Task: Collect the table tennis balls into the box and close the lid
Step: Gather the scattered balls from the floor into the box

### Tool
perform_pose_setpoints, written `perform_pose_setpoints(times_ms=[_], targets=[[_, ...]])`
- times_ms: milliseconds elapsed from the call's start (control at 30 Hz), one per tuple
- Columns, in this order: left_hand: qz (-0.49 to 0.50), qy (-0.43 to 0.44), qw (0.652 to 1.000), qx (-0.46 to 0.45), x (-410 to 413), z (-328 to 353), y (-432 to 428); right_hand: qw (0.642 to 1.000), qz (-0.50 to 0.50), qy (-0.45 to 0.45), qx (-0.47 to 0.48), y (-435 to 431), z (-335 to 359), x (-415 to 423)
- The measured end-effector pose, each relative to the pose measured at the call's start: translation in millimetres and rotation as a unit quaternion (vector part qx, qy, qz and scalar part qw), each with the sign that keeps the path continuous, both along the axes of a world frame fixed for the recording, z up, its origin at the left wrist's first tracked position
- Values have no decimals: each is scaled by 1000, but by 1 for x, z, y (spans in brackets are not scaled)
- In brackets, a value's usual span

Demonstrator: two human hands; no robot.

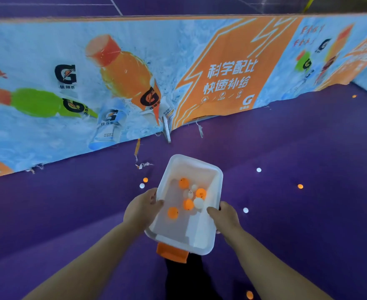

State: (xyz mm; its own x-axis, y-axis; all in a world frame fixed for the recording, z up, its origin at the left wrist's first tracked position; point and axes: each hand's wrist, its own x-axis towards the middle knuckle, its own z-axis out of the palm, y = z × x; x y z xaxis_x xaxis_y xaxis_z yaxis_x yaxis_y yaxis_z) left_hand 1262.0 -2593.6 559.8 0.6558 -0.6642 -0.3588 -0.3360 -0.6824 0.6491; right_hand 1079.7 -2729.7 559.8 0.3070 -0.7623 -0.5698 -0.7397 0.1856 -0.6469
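left hand & right hand are gripping opposite long sides of the open-topped white translucent plastic rectangular box, thumbs curling over its rim, over the purple floor. orange & white table tennis balls are sitting inside; loose balls are lying scattered nearby.

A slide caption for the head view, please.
Left hand and right hand hold a white box of balls; loose balls dot the floor.

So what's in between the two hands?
The white box, seen in the head view. The left hand and right hand grip its long sides, and orange and white table tennis balls lie inside it.
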Motion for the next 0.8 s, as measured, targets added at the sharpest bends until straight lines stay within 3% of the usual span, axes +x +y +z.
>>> perform_pose_setpoints(times_ms=[333,500,800], targets=[[50,45,996,55,136,-45,-162,999,33,9,15,-174,-55,148],[153,104,980,73,183,-93,-199,999,7,27,19,-234,-89,196],[126,144,961,201,269,-277,-226,992,-56,91,60,-286,-250,275]])
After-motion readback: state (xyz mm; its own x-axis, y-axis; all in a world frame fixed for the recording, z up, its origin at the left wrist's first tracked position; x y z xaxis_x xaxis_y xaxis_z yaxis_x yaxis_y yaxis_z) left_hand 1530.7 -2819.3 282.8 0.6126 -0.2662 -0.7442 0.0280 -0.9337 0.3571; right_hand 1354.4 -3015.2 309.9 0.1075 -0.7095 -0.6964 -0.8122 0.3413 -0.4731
